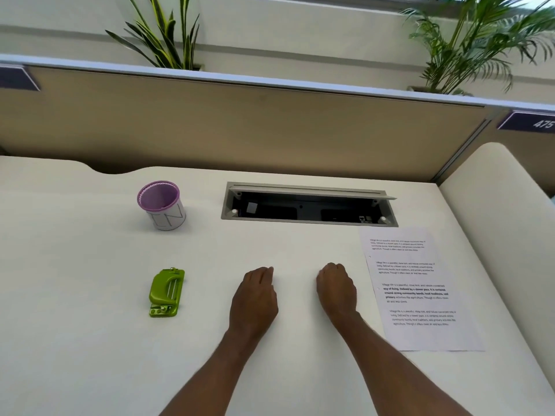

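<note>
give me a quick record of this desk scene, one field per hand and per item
left hand: rests on the desk, fingers loosely curled, holds nothing
right hand: rests likewise, holds nothing
hole punch: green, lies left of the left hand, apart from it
printed sheet: flat, right of the right hand, untouched
pen cup: purple mesh, white label, upright, beyond the hole punch
cable hatch: lid open, far side of the desk
</note>
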The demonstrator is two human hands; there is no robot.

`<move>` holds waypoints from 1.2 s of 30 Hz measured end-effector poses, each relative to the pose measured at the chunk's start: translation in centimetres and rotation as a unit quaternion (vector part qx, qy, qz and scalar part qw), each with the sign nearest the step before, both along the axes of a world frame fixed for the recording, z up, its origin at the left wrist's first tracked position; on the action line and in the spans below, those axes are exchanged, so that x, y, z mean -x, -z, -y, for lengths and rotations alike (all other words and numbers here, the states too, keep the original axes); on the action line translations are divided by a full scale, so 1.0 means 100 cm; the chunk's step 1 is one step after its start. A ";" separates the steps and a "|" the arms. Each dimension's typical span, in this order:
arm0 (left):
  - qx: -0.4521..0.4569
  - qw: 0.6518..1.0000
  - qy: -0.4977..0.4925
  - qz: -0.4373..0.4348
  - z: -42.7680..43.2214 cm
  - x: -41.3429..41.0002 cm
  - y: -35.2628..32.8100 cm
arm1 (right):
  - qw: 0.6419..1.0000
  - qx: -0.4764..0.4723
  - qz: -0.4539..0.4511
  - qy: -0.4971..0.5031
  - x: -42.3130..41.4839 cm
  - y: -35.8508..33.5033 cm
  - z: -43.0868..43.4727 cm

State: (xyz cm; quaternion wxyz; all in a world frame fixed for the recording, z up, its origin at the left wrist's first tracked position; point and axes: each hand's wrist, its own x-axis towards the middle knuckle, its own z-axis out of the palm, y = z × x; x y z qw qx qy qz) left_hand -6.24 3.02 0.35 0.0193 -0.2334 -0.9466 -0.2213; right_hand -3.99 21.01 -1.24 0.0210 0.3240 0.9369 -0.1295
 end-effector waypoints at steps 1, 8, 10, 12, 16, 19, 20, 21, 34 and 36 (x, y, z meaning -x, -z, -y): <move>-0.002 1.000 -0.003 -0.002 0.003 0.000 -0.001 | 1.000 0.000 0.012 0.009 0.001 -0.001 0.001; -0.018 0.998 -0.057 -0.004 0.027 0.018 -0.018 | 0.978 0.194 -0.064 -0.033 0.047 -0.039 0.051; -0.021 0.997 -0.079 0.004 0.039 0.027 -0.023 | 0.956 0.248 -0.134 -0.087 0.079 -0.066 0.087; -0.026 0.994 -0.107 0.014 0.049 0.035 -0.027 | 0.931 0.287 -0.181 -0.131 0.116 -0.095 0.123; -0.026 0.994 -0.103 0.029 0.054 0.041 -0.035 | 0.919 0.270 -0.216 -0.192 0.177 -0.132 0.177; -0.044 0.993 -0.103 0.025 0.063 0.050 -0.034 | 0.933 0.242 -0.148 -0.222 0.219 -0.129 0.214; -0.042 0.994 -0.097 0.019 0.067 0.053 -0.031 | 0.939 0.227 -0.125 -0.225 0.230 -0.125 0.222; -0.040 0.995 -0.089 0.017 0.070 0.054 -0.028 | 0.944 0.212 -0.107 -0.227 0.238 -0.120 0.228; -0.064 0.995 -0.076 0.002 0.084 0.065 -0.003 | 0.952 0.161 -0.073 -0.251 0.263 -0.103 0.238; -0.063 0.995 -0.076 -0.005 0.084 0.064 -0.005 | 0.952 0.158 -0.082 -0.249 0.259 -0.104 0.238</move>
